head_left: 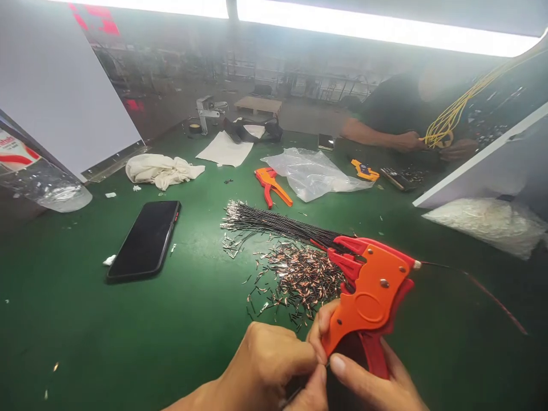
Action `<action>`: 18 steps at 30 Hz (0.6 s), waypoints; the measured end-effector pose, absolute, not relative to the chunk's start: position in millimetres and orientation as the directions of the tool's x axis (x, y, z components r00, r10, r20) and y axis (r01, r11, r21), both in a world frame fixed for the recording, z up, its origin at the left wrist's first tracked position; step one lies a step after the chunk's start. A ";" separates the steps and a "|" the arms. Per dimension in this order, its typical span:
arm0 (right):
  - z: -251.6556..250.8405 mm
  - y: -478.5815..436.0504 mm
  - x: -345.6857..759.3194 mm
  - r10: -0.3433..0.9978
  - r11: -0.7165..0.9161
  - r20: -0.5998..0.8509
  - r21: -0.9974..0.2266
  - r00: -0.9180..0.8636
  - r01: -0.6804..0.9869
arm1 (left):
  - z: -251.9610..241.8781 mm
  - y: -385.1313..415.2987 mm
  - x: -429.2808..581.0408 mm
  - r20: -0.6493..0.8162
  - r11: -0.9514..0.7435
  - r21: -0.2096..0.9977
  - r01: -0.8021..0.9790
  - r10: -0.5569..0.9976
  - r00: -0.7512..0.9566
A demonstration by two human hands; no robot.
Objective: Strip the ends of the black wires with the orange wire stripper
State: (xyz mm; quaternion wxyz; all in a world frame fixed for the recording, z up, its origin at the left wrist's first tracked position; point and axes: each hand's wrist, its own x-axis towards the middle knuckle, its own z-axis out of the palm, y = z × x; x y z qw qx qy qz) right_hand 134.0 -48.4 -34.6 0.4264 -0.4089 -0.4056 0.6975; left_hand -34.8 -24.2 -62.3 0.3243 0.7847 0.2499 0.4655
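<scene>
My right hand (pixel 368 385) grips an orange and red wire stripper (pixel 370 291) by its handles, jaws pointing to the left. Close against that hand, my left hand (pixel 269 359) is closed in a pinch. A thin dark wire (pixel 293 394) shows below its fingers, partly hidden. Behind the stripper's jaws lies a bundle of black wires (pixel 286 221) with bare metal ends at the left. Beside the bundle is a heap of wire and copper scraps (pixel 299 277). A thin strand (pixel 492 297) stretches to the right behind the tool.
On the green table (pixel 171 331) lie a black phone (pixel 145 240), white cloth (pixel 160 170), a second wire stripper (pixel 273 185), a clear plastic bag (pixel 314 171) and a yellow tool (pixel 363 170). At the back right, a person (pixel 385 108) holds yellow wires (pixel 449 117).
</scene>
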 end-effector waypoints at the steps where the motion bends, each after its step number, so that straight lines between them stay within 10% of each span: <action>1: -35.6 -48.6 134.9 0.931 -0.287 -0.216 -0.931 -0.293 -0.224 | -59.6 -23.8 -35.5 0.528 -0.615 0.786 0.057 0.717 0.455; 8: -32.8 -49.8 139.1 0.925 -0.260 -0.215 -0.959 -0.314 -0.109 | -26.3 -10.3 -53.7 -0.160 0.215 0.977 -0.009 0.754 0.637; 18: -29.0 -46.8 136.4 0.919 -0.294 -0.193 -0.916 -0.343 -0.272 | -24.9 -0.5 -61.0 -0.210 0.464 0.869 -0.175 0.664 0.718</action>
